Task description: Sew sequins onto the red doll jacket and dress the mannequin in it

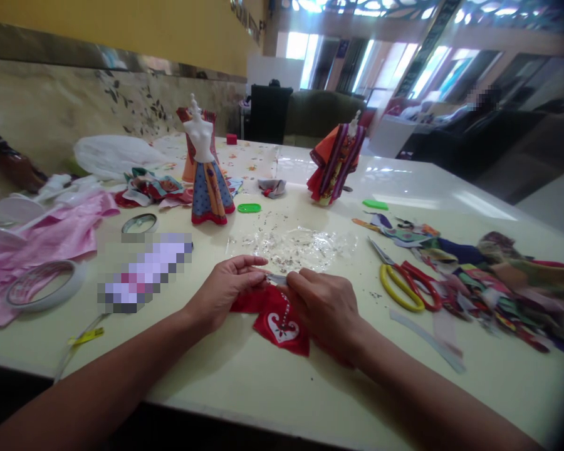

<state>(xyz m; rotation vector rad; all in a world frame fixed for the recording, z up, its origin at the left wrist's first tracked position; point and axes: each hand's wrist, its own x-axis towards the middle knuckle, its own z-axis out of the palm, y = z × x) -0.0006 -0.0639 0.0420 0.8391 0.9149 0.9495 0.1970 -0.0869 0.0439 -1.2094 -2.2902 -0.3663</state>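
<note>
A small red fabric piece with a white heart motif and a line of tiny pale beads hangs between my hands, just above the table or resting on it. My left hand pinches its upper left part between thumb and fingers. From the other side, my right hand closes over its upper right part with curled fingers. A narrow greyish strip shows between the fingertips; what it is I cannot make out. Right behind the hands lies a clear plastic sheet scattered with small shiny bits.
Scissors and fabric scraps lie at right. Two dressed doll forms, one blue-skirted and one red-robed, stand behind. At left are tape rolls, pink cloth and a blurred-out phone-like object with a cable.
</note>
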